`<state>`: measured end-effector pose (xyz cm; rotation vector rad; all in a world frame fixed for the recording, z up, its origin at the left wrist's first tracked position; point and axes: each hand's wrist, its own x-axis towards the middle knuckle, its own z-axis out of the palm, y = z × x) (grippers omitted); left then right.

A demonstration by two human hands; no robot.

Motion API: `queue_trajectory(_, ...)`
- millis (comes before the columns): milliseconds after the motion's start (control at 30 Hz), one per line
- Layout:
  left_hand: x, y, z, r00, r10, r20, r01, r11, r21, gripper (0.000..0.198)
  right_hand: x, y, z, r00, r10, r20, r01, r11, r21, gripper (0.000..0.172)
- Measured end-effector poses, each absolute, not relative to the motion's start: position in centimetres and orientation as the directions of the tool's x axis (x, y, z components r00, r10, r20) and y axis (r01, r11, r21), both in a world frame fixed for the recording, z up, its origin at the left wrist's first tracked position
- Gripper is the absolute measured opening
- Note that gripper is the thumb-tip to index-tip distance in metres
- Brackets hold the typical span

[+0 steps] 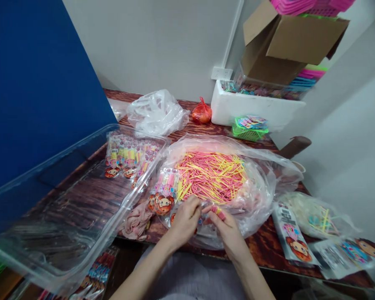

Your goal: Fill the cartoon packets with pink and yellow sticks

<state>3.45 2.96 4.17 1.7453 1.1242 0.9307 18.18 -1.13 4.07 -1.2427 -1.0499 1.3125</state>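
Over the bench [262, 248], the right hand [227, 225] grasps pink and yellow sticks [218, 212] at the near side of an open bag [264, 210] heaped with more. The left hand [187, 214] is just beside, fingers bent; its grip I cannot tell. Packets [167, 187] lie left of it.

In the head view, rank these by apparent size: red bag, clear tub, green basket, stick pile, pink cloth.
1. Clear tub
2. Stick pile
3. Pink cloth and green basket: too alike to rank
4. Red bag

The sticks [211, 177] are pink and yellow.
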Motion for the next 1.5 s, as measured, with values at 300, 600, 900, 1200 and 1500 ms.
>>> queue_trajectory(300,2.9,2.3,3.6,0.107,0.988,-0.111,-0.078,0.120,0.990,0.022,16.6,-1.2,3.9,0.174,0.984,-0.032,-0.092,-0.017,-0.996,0.022)
queue_trajectory(600,2.0,2.0,3.4,0.124,0.992,0.031,0.071,-0.040,0.997,0.021,19.1,1.0,6.1,0.233,0.956,-0.178,-0.495,-0.041,-0.868,0.022)
queue_trajectory(900,2.5,1.5,3.1,0.278,0.958,-0.074,-0.045,0.089,0.995,0.028,18.5,4.8,8.3,-0.150,0.974,-0.171,-0.727,-0.226,-0.648,0.019)
queue_trajectory(1200,2.1,1.6,3.3,0.181,0.982,-0.056,-0.064,0.069,0.996,0.025,17.1,2.7,7.4,-0.123,0.971,-0.207,-0.530,-0.240,-0.813,0.029)
queue_trajectory(1500,1.8,1.3,1.8,0.111,0.986,-0.127,-0.246,0.151,0.957,0.021,17.2,0.6,8.4,0.004,0.993,-0.116,-0.158,-0.114,-0.981,0.030)
